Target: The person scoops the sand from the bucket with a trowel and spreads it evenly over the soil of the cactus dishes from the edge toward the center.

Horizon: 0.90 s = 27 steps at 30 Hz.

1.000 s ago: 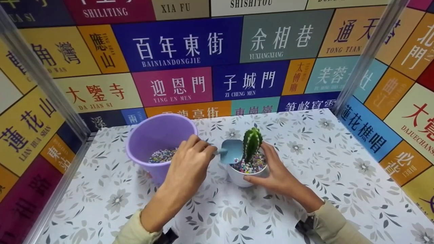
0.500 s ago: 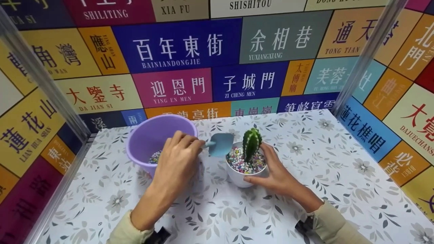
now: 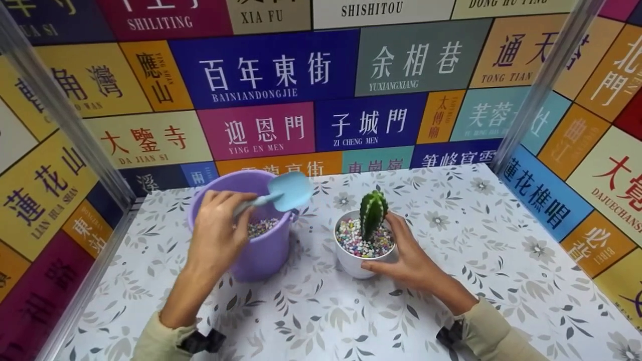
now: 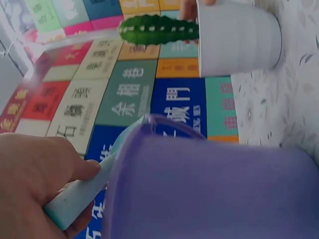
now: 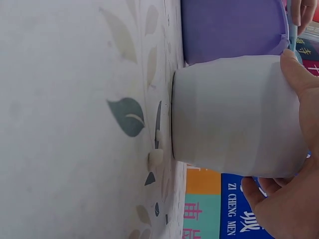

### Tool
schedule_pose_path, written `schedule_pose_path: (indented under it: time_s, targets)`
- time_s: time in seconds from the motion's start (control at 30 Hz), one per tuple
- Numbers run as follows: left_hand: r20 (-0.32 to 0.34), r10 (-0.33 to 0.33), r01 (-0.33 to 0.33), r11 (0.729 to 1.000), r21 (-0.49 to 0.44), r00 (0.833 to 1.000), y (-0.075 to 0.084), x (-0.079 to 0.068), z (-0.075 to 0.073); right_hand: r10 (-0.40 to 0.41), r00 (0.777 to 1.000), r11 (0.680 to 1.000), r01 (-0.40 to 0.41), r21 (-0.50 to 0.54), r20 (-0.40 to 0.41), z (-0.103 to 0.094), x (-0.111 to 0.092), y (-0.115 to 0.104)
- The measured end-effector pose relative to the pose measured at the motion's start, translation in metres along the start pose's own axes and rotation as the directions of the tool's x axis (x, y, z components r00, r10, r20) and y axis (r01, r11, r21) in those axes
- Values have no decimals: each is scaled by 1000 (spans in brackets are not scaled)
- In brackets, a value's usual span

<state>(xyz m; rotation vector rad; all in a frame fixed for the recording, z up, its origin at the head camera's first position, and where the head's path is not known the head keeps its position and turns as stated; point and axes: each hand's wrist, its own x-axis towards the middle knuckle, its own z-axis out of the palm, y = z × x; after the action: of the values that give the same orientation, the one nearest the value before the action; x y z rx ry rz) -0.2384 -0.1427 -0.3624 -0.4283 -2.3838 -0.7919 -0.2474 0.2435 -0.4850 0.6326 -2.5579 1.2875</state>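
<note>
My left hand [image 3: 216, 225] grips the handle of a light blue toy shovel [image 3: 290, 192] above the purple bucket [image 3: 263, 255]. The shovel's blade crosses over the bucket's right rim and carries no pebbles that I can see. Small multicoloured pebbles [image 3: 262, 227] lie low in the bucket. My right hand [image 3: 414, 258] holds the white pot [image 3: 358, 265] from its right side, thumb at the front near the rim. A green ribbed cactus [image 3: 373, 215] stands upright in the pot, with multicoloured pebbles around its base. In the right wrist view the pot [image 5: 234, 114] hides part of the fingers.
A white tablecloth [image 3: 321, 321] with grey flowers and leaves covers the table. Panels [image 3: 266, 65] with coloured lettering stand behind and at both sides, with metal posts [image 3: 526, 100] at the corners. The bucket stands left of the pot, a gap between them.
My left hand has moved left with the shovel, away from the pot to above the bucket. The blade has come off the pot's rim. My right hand and the pot have stayed in place.
</note>
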Motion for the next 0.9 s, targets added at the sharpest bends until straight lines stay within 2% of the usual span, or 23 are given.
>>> schedule_pose_path:
  time_s: [0.23, 0.4, 0.57, 0.9]
  targets:
    - [10, -131, 131, 991, -40, 991, -33, -3, -7, 33, 999, 999, -33, -4, 11, 0, -2, 0]
    - [30, -185, 186, 982, -32, 982, -48, -6, -12, 29, 1000, 1000, -29, -1, 5, 0, -1, 1]
    - [57, -202, 202, 979, 1, 978, -53, -7, -16, 24, 1000, 1000, -24, 10, 2, 0, -1, 3]
    - [186, -235, 229, 972, 57, 954, -51, 1, -20, 32, 999, 999, -32, 16, 7, 1, -1, 3]
